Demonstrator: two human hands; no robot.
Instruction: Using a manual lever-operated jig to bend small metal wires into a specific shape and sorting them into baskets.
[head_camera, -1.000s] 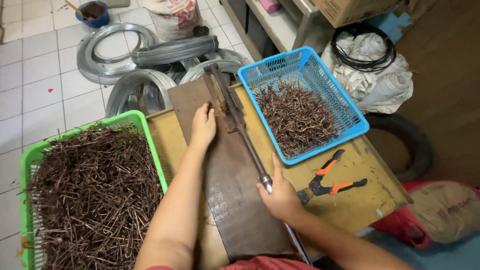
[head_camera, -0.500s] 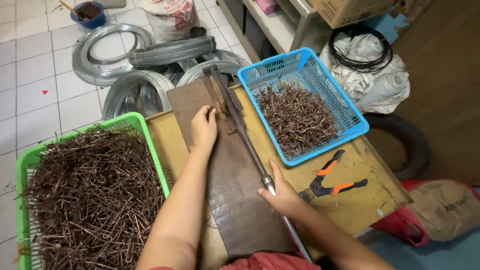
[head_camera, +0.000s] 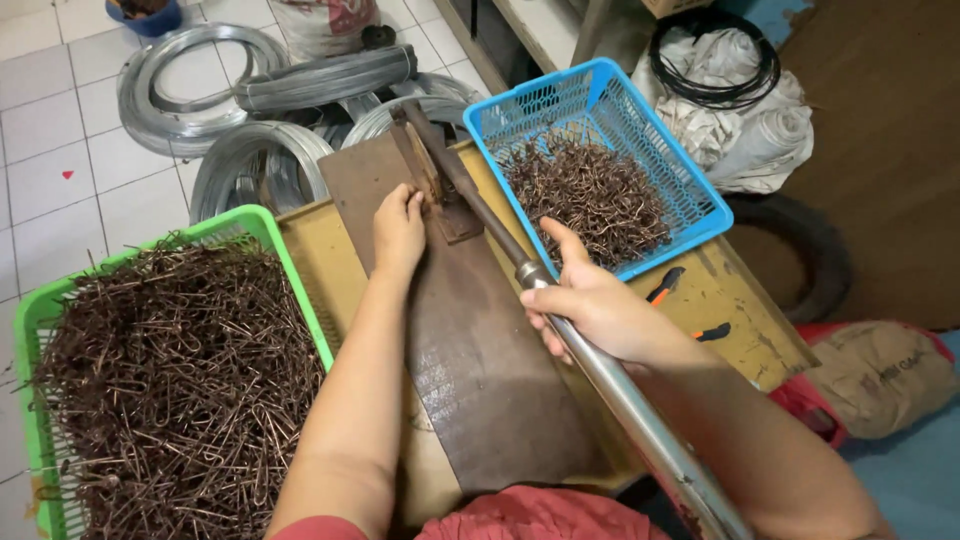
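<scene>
The right hand (head_camera: 590, 305) is wrapped around the metal lever (head_camera: 600, 365), gripping it mid-shaft. The left hand (head_camera: 398, 230) rests with fingers curled at the bending jig (head_camera: 430, 180) on the brown board (head_camera: 480, 370). A green basket (head_camera: 262, 225) of bent wire pieces stands left; a blue basket (head_camera: 690, 190) stands right, with pliers (head_camera: 668, 285) beside it.

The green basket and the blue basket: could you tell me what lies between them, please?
In the head view, the brown metal plate with its lever, and both hands, left and right.
</scene>
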